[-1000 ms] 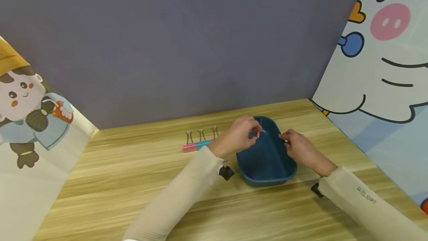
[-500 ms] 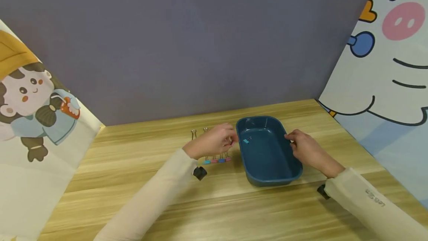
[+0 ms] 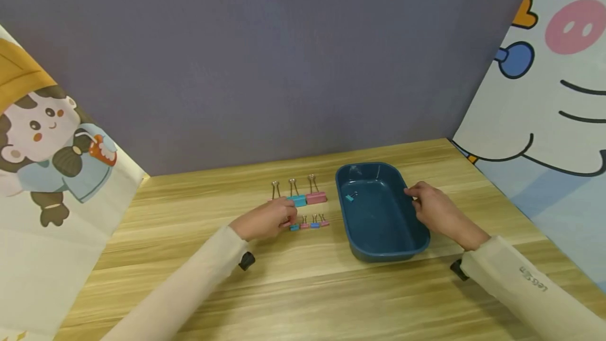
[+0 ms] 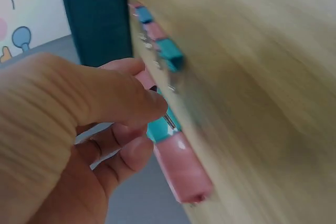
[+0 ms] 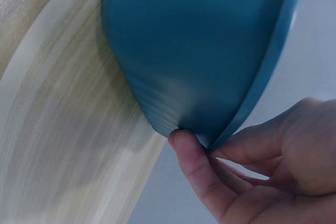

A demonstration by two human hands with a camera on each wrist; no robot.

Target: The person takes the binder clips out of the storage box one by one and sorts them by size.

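My left hand point(image 3: 267, 219) pinches a small binder clip between thumb and forefinger, just left of a row of small clips. In the left wrist view only its silver handle point(image 4: 169, 121) shows clearly; the fingers cover most of it. The row holds a teal clip point(image 3: 294, 227), a blue clip point(image 3: 314, 224) and pink ones. Behind stand larger binder clips: a teal one point(image 3: 297, 200) and a pink one point(image 3: 316, 197), with another pink one point(image 4: 184, 169) near my fingers. My right hand point(image 3: 437, 212) grips the right rim of a dark blue bin point(image 3: 388, 256).
One small teal clip point(image 3: 349, 198) lies inside the bin near its left wall. The wooden table point(image 3: 303, 299) meets a grey panel point(image 3: 246, 67) at the back. Printed cartoon panels flank both sides.
My left hand has moved from above the bin leftward and down to the left end of the small clip row, carrying a clip. The right hand keeps its grip on the rim.
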